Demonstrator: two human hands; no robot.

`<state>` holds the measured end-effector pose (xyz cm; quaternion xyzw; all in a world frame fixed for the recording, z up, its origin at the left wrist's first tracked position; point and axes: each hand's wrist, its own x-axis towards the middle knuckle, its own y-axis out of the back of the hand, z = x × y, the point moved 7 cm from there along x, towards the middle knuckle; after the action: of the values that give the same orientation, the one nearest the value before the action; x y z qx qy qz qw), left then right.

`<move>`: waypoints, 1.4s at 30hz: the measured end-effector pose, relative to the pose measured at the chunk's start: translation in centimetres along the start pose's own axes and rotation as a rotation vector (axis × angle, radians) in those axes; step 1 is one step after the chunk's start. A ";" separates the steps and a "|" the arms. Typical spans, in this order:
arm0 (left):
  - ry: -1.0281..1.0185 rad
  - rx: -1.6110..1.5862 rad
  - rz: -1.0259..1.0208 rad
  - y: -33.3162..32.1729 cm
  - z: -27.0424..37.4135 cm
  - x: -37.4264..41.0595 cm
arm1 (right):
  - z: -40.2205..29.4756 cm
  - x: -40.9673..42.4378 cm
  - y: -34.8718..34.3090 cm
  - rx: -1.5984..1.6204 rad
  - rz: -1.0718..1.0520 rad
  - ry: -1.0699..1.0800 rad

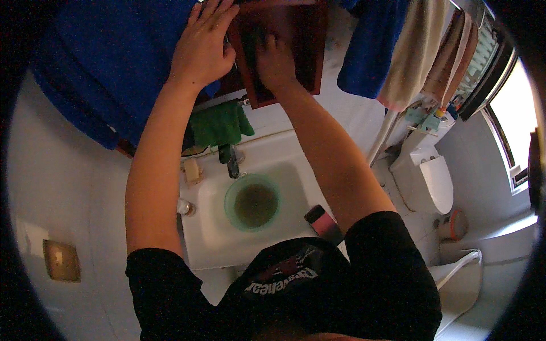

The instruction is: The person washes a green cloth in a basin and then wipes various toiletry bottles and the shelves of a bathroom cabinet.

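Observation:
Both arms reach up past a white washbasin point(294, 170) to a dark red wooden cabinet or shelf box point(318, 55) on the wall. My left hand point(202, 55) is spread flat at the cabinet's left side, beside a hanging blue cloth point(115, 55); its fingertips meet the top of the view. My right hand point(276, 64) reaches into the cabinet's dark front. Shadow and blur hide whether its fingers touch or hold anything. Below, a green translucent bowl point(230, 213) of murky dark water point(256, 206) stands in the basin, under a dark faucet point(232, 164).
A phone point(324, 223) lies on the basin's right rim. Soap point(193, 170) and a small jar point(184, 206) stand along its left rim. A green cloth point(222, 123) hangs behind the faucet. Towels point(409, 55) hang at right, above a toilet point(426, 174).

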<state>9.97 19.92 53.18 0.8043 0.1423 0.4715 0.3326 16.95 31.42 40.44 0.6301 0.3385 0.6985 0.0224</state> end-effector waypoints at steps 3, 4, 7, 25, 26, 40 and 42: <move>-0.008 -0.005 0.008 0.4 0.3 -0.4 | -0.7 -3.4 -0.1 -0.089 0.009 0.094; -0.008 -0.018 0.006 0.5 0.3 -0.5 | -0.3 -4.0 -0.7 -0.078 -0.124 0.056; 0.007 -0.003 -0.037 0.6 0.5 0.0 | 1.4 -5.4 -2.0 0.050 -0.442 -0.070; -0.058 0.013 0.149 -0.7 0.3 -0.2 | 9.1 -0.2 6.7 0.515 0.430 -0.395; -0.049 0.028 0.135 -1.0 -0.1 -0.4 | 9.1 1.3 5.4 0.304 0.307 -0.351; -0.051 -0.013 0.089 -0.4 0.3 -0.7 | 10.7 -2.9 2.4 0.259 0.414 -0.365; -0.029 -0.018 0.069 -0.1 0.4 -0.9 | 9.2 -5.9 3.5 0.221 0.410 -0.289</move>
<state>9.83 19.40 52.37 0.8125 0.1052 0.4721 0.3253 27.76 30.16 36.88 0.7773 0.2712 0.5500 -0.1402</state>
